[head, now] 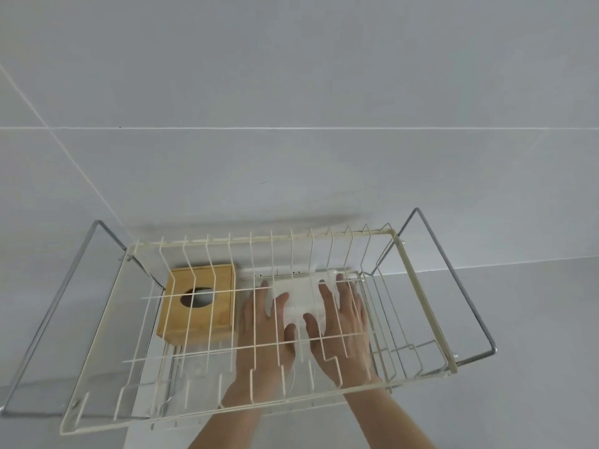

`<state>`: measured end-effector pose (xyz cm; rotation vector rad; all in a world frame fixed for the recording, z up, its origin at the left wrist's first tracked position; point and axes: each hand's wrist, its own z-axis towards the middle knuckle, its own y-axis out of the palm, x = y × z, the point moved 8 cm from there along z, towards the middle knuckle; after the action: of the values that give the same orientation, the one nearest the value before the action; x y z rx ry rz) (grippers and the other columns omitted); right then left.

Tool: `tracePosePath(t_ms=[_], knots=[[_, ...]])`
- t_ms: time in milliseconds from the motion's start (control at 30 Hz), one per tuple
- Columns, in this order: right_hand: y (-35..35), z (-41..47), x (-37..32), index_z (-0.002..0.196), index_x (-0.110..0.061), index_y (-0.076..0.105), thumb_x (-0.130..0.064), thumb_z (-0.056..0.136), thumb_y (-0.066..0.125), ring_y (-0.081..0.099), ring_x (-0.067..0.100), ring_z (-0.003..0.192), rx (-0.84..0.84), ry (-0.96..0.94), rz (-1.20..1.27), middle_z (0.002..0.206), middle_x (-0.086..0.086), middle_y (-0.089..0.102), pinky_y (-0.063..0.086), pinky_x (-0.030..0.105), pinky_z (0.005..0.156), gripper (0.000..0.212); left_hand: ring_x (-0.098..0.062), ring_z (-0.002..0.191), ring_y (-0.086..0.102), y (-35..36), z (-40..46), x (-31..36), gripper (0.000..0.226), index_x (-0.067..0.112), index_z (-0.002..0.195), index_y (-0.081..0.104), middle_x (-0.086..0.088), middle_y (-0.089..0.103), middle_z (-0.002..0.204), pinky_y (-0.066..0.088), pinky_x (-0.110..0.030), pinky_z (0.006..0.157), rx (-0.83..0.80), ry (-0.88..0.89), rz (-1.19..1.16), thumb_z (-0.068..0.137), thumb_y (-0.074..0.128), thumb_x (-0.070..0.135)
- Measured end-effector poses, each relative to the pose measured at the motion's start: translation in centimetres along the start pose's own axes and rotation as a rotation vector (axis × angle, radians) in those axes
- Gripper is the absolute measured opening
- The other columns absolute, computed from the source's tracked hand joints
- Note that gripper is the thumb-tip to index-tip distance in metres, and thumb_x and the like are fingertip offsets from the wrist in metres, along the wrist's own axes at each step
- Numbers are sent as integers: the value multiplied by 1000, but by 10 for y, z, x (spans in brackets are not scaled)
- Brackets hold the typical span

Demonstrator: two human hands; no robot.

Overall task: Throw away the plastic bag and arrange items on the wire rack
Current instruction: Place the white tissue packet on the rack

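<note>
Arranging is under way: beneath the cream wire rack, the left hand and right hand grasp a white rectangular packet, right of a square wooden tissue box. Next, I judge, seat it squarely, then let go.

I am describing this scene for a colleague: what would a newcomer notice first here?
First, the two hands, the left hand and the right hand, pressing a white folded cloth under the cream wire rack at centre. Next, the wooden tissue box with its round hole, to their left, against the grey tiled wall.
</note>
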<state>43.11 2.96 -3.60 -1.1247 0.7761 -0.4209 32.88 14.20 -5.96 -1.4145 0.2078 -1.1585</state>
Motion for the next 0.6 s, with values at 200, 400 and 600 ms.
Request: tracePosePath(t_ms=[200,400,600], knots=[[58,-9,7,163,-32,21,-39,104,39,16,37,159,-239,-92,-91,172,12,14,9,49,125,62,-34,141,44,26,-8,-3,58,13,147,46,-14,44,154,26,-43,115,-100,92,235,101,24,40],[63,-8,13,163,-41,-3,-45,109,25,-10,27,160,-329,-75,-55,174,3,-11,2,50,131,62,-28,148,33,27,-3,-4,57,15,152,39,-9,34,161,10,-34,124,-121,72,254,98,41,31],[65,-9,13,164,-40,-1,-44,109,28,-5,31,161,-353,-65,-83,175,7,-6,4,53,130,63,-27,150,28,33,-5,-7,59,16,154,35,-8,29,163,19,-41,119,-203,60,272,98,35,34]])
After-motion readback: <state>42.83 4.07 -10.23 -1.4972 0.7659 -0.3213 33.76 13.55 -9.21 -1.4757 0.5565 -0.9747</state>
